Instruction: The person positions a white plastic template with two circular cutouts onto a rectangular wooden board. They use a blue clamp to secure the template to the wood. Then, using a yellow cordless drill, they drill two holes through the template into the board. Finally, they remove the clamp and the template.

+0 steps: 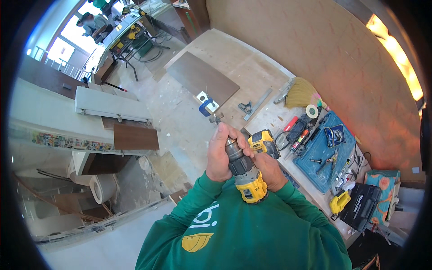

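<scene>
A yellow and black cordless drill (240,166) is held close in front of my chest, its motor end toward me. My left hand (218,157) is closed around the chuck at its front. A metal bit (216,118) with a wide cutting head pokes out beyond those fingers. My right hand (268,170) grips the drill's handle, largely hidden behind the drill body; the battery (263,143) shows to the right. Ahead of the bit, a blue clamp (206,108) sits at a white plate (212,105) on the near end of a brown board (202,76).
A combination square (254,106) lies right of the board on the worktop (234,47). Farther right are a straw brush (302,93), a blue tool case (325,155) with loose tools, cables and a black case (360,204). A person (93,26) stands by a far workbench (122,29).
</scene>
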The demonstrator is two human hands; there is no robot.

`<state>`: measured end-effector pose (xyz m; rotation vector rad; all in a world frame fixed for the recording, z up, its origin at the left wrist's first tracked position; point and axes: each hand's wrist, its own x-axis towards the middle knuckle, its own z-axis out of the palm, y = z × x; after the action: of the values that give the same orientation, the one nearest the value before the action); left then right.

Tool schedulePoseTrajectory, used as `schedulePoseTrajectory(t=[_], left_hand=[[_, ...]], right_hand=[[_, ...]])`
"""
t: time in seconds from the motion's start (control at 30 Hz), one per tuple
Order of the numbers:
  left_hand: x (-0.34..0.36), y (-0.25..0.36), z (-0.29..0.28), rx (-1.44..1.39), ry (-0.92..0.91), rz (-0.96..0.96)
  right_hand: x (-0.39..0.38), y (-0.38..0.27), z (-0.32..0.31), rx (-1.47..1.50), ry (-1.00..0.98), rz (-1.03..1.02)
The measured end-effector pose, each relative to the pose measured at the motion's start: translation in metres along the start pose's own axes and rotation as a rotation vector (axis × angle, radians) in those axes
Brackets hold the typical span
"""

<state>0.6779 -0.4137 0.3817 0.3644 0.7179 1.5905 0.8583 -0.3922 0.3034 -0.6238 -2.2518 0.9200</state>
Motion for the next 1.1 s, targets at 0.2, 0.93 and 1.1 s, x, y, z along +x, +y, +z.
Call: schedulePoseTrajectory(t=[0.2, 0.93, 1.1], left_hand=[[0.006, 0.001, -0.008, 0.002, -0.03, -0.006], [0.017, 0.003, -0.034, 0.207, -0.045, 0.064], [-0.022, -0.003, -0.059, 0.863, -0.263, 0.172]], right_hand=[[0.003, 0.0, 0.001, -0.007, -0.016, 0.042], [-0.003, 0.029, 0.032, 0.452, 0.064, 0.446], [0.03, 0.008, 0.035, 0.342, 0.262, 0.392]])
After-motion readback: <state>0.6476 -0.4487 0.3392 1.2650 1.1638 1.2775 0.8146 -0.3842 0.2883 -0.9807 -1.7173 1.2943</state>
